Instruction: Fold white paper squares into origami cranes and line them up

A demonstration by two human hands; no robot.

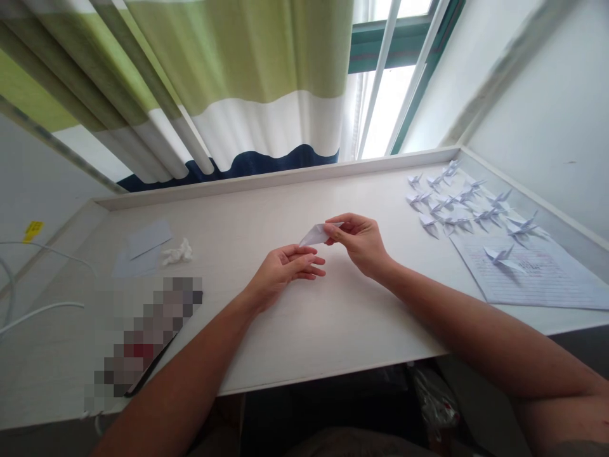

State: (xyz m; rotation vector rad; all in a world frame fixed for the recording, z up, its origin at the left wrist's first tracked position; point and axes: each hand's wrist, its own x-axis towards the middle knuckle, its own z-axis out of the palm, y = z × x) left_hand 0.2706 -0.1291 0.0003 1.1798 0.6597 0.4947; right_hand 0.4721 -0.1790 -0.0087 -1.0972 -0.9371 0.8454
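A small piece of folded white paper (313, 237) is pinched between the thumb and fingers of my right hand (360, 243), just above the desk. It has slanted edges, and a pointed corner faces left and down. My left hand (281, 271) is just below and left of the paper, palm turned inward, fingers stretched out and apart. The paper's lower left tip comes close to my left index finger; I cannot tell if they touch. The part of the paper under my right fingers is hidden.
Several white paper cranes (442, 204) stand at the back right of the desk (285, 209). Another crane (502, 255) sits on a lined notebook (547, 279). At left are paper sheets (150, 241), a crumpled tissue (178, 252), a blurred dark-edged object (157, 330) and white cables (42, 310).
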